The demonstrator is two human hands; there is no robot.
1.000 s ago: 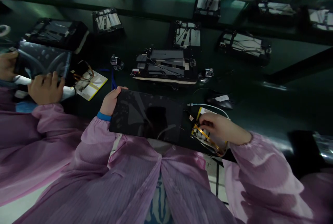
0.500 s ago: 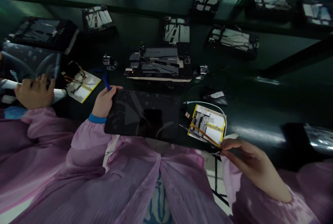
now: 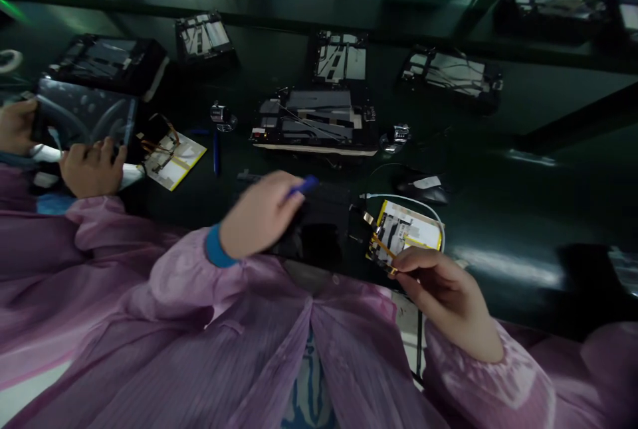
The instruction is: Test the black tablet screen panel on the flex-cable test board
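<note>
My left hand [image 3: 262,216], somewhat blurred, is closed round a blue pen-like tool [image 3: 303,186] whose end sticks out past the fingers. It is over a dark flat screen panel [image 3: 323,216] at the table's near edge and hides the panel's left part. My right hand [image 3: 443,289] pinches the end of an orange flex cable [image 3: 383,246] between thumb and fingertips. This cable runs over a white battery pack with yellow edges [image 3: 421,233], just beyond the fingers. A pale cable [image 3: 423,204] curves round the pack.
An opened tablet-like device [image 3: 309,117] lies ahead, between two small chrome objects [image 3: 222,117] [image 3: 395,138]. A blue pen-like stick [image 3: 216,153] and another battery pack [image 3: 174,160] are on the left. A co-worker's hands [image 3: 92,167] rest by a screen [image 3: 87,113]. A black mouse [image 3: 423,184] is at right.
My left hand has left the panel's left edge and moved right over it with the blue tool. My right hand has shifted left, bringing the orange cable's end nearer the panel.
</note>
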